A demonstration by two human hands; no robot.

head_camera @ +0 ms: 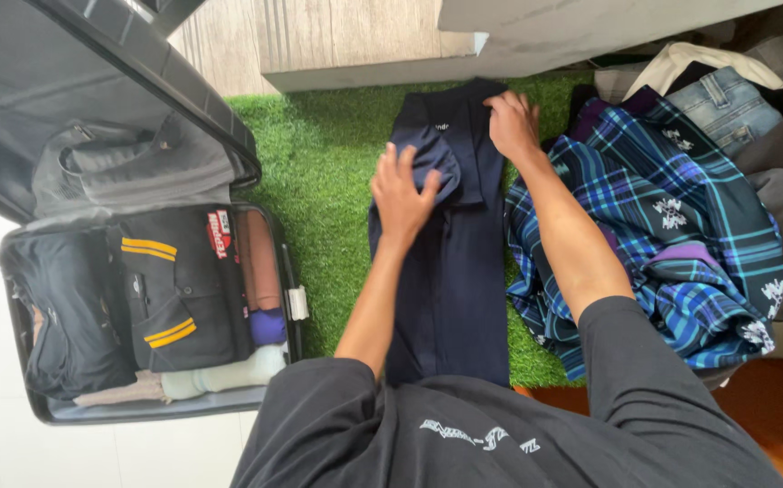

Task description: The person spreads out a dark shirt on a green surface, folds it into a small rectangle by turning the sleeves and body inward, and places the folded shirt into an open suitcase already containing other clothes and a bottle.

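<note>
A long navy-blue fabric garment, folded into a narrow strip, lies lengthwise on the green artificial-grass mat, running from the person's chest up toward the pale ledge at the top. The left hand rests on the garment's upper left part, fingers spread, pressing a folded-over flap of the cloth under the palm. The right hand sits at the garment's far right corner, fingers curled down on the edge; whether they pinch the cloth or only press it is hard to tell. Just right of the garment, touching it, is a crumpled blue-and-purple plaid cloth, with a heap of other clothes beyond. Well to the left stands an open grey hard-shell suitcase packed with folded dark clothing.
</note>
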